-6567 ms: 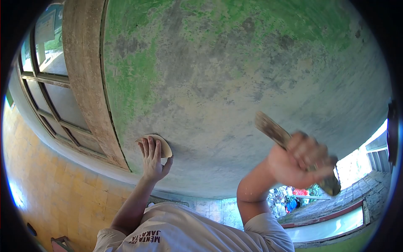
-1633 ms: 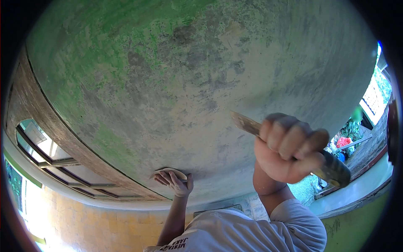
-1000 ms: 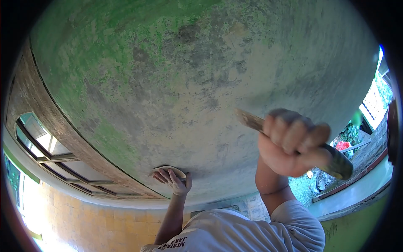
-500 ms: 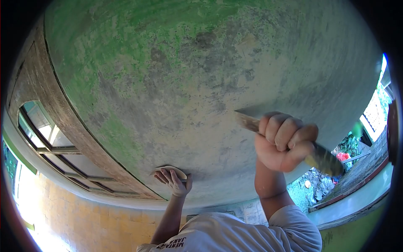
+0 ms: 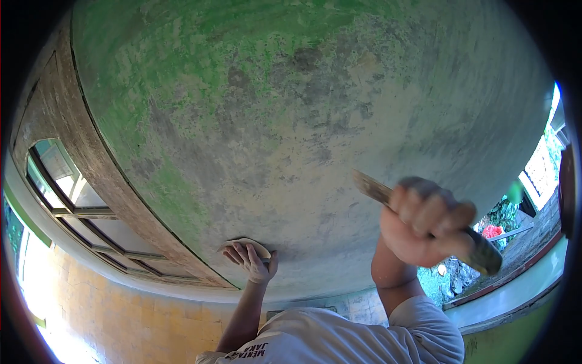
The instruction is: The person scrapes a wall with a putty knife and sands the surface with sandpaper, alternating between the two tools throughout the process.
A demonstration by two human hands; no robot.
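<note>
My right hand (image 5: pixel 426 222) is wrapped round a long blade-like tool (image 5: pixel 373 187), its flat end pointing up and left near the wall and its dark, worn handle end sticking out at the lower right. The hand is blurred. Low on the wall, my left hand (image 5: pixel 250 262) has its fingers spread over a pale round disc (image 5: pixel 262 250), whose edge shows around them; whether it grips or only presses the disc is unclear. The wall (image 5: pixel 291 139) has patchy green paint above and bare grey areas in the middle.
A wooden frame (image 5: pixel 97 151) with glass panes (image 5: pixel 63 173) runs down the left side. Yellowish tiles (image 5: pixel 139 321) lie at the lower left. On the right, a ledge (image 5: pixel 509 309) borders an opening with a red object (image 5: pixel 491 231) and foliage beyond.
My right hand and the tool have moved down and slightly right, and the tool's tip is lower. My left hand and the disc look almost unmoved.
</note>
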